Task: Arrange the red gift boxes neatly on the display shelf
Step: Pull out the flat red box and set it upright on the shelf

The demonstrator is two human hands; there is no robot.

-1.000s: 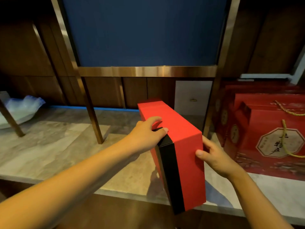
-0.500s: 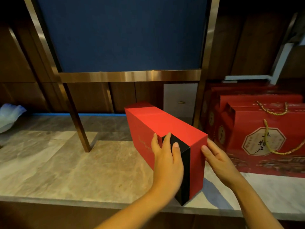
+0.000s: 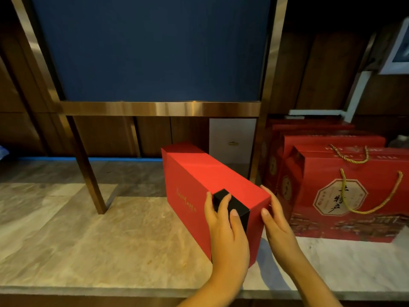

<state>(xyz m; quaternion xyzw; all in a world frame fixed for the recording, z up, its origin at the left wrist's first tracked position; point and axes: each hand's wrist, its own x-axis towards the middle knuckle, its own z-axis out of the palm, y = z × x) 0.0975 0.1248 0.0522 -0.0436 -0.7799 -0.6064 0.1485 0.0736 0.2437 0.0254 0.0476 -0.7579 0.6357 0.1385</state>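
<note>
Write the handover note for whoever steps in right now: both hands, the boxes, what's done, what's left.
Left hand: flat against the black near end of the plain red rectangular gift box, fingers over its top edge.
Right hand: pressed on the same box's right near corner.
Box: standing on its long edge on the marble display shelf, long axis running away from the front edge, angled slightly left.
To its right, past the brass frame post: a row of red printed gift boxes with gold rope handles, already standing.
Done: plain box is on the shelf.
Left: square it up with the row, then let go.
</note>
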